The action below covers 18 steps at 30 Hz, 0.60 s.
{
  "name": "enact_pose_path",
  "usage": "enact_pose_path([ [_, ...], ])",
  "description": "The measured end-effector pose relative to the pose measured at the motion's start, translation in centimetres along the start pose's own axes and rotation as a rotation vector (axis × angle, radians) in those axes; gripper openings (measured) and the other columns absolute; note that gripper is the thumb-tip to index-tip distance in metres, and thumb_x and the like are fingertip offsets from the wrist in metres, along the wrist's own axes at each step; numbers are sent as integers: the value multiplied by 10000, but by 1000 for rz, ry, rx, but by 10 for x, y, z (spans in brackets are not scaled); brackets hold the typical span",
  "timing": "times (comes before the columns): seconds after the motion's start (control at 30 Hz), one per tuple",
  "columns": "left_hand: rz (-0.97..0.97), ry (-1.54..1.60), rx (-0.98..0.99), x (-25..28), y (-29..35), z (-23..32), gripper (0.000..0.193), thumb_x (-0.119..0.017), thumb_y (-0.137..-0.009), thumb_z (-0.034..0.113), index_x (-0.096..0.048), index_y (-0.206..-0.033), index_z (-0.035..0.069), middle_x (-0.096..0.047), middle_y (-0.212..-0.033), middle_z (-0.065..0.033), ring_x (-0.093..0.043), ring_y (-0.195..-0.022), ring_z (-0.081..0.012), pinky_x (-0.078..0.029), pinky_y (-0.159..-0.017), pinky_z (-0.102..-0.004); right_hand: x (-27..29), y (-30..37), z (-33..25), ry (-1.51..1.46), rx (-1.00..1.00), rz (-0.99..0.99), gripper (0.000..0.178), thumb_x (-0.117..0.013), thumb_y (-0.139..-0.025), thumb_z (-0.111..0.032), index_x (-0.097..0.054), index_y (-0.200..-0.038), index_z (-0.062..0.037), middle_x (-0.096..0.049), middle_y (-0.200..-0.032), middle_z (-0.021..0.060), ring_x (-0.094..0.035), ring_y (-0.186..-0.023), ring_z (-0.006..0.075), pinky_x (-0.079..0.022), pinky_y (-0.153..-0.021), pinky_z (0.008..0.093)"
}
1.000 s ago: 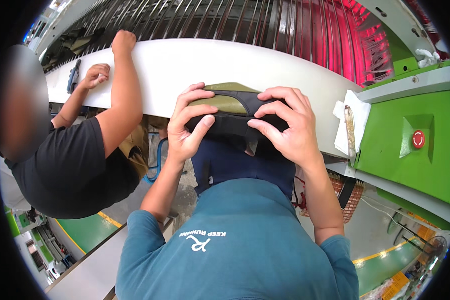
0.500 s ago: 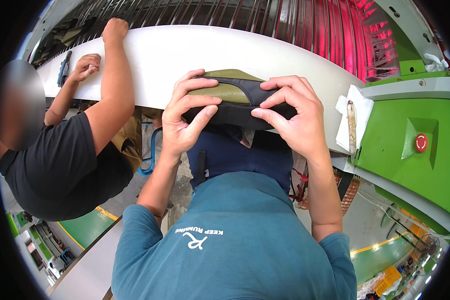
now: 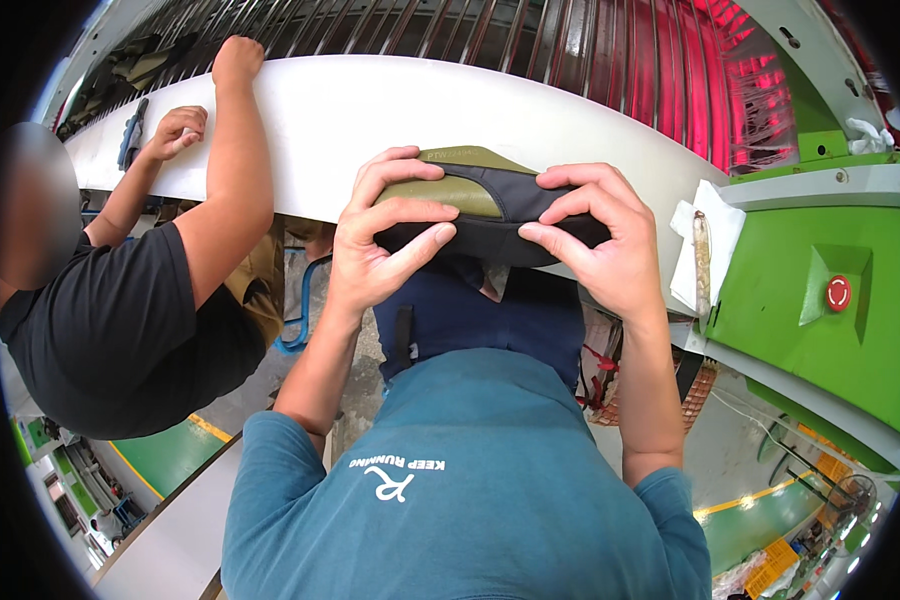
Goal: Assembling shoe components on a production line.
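Note:
Above my lap, I hold up an olive and black stitched piece [image 3: 452, 196] that looks like a shoe upper. Smooth olive panels show on its left part and top edge, with dark fabric on its right and underside. My left hand [image 3: 385, 215] pinches its left end, thumb below and fingers over the upper side. At its right end, my right hand [image 3: 610, 230] grips the dark fabric between thumb and fingertips. The piece's underside and far side are hidden.
A curved white ledge [image 3: 390, 105] runs beyond my hands, with metal rollers and a red glow behind it. At right stands a green machine with a red stop button [image 3: 838, 293], a cloth [image 3: 682, 262] beside it. A co-worker [image 3: 120, 320] sits close at left, arms on the ledge.
Both my hands and the piece have shifted slightly to the right and a little nearer me in the view. The grip stays the same.

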<state>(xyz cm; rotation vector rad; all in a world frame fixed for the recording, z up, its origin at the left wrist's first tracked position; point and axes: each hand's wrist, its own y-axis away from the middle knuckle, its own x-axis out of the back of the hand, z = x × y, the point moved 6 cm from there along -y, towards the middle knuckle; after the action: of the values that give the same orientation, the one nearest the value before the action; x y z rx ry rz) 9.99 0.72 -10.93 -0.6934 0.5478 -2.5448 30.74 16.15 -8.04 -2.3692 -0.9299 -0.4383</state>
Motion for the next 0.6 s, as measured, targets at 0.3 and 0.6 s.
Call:
enact_pose_path([
  [0.3, -30, 44, 17, 2, 2, -6, 246, -915, -814, 81, -875, -1050, 137, -725, -1335, -107, -559, -1434, -391, -449, -1192, -514, -9, 3, -18, 268, 167, 12, 209, -954, -749, -217, -816, -902, -178, -761, -1180, -37, -684, -1125, 226, -492, -970, 392],
  [0.6, -35, 102, 15, 0, 3, -8, 216, -879, -851, 41, -795, -1045, 85, -686, -1392, -162, -520, -1491, -441, -397, -1241, -571, -25, 11, -29, 352, 208, 68, 254, -942, -748, -219, -814, -967, -203, -739, -1222, -27, -663, -1204, 257, -417, -1067, 480],
])
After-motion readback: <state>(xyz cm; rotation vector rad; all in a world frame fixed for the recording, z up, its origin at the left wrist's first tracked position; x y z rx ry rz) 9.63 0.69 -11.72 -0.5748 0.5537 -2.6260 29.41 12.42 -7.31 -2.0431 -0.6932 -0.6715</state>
